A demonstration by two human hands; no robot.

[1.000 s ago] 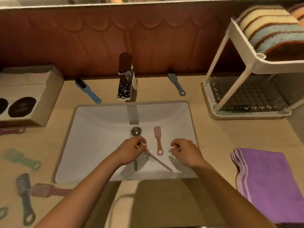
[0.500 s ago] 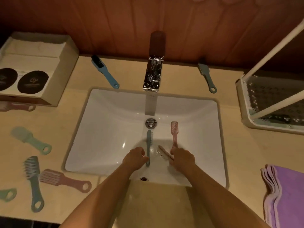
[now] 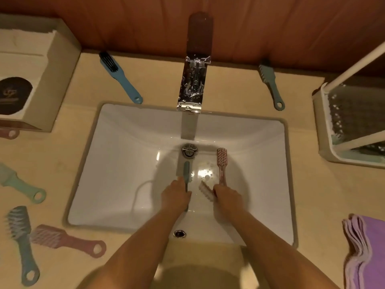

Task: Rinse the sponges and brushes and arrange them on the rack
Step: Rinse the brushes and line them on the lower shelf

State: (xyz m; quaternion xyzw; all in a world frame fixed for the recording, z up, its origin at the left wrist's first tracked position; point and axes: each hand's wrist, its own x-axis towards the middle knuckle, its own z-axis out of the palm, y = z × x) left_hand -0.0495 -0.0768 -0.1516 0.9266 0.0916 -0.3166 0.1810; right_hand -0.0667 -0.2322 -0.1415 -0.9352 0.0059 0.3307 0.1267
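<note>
Both hands are down in the sink (image 3: 125, 163), right in front of the drain (image 3: 189, 150). The left hand (image 3: 176, 198) has its fingers (image 3: 186, 194) wrapped tight round the handle of a teal brush (image 3: 186, 174), head pointing away from them toward the drain and sitting under what looks like a stream from the tap (image 3: 194, 80). The right hand (image 3: 228, 198) is clenched on a pale pink brush (image 3: 205, 191), bristles poking out toward the left fingers. Just beyond the right fingers (image 3: 216, 189) a second pink brush (image 3: 221, 163) lies flat in the sink; whether its handle touches them, I cannot tell. The rack (image 3: 321, 126) stands on the counter (image 3: 158, 84), well off to the right of the right fingers. Loose brushes (image 3: 62, 239) lie far left of the left fingers.
</note>
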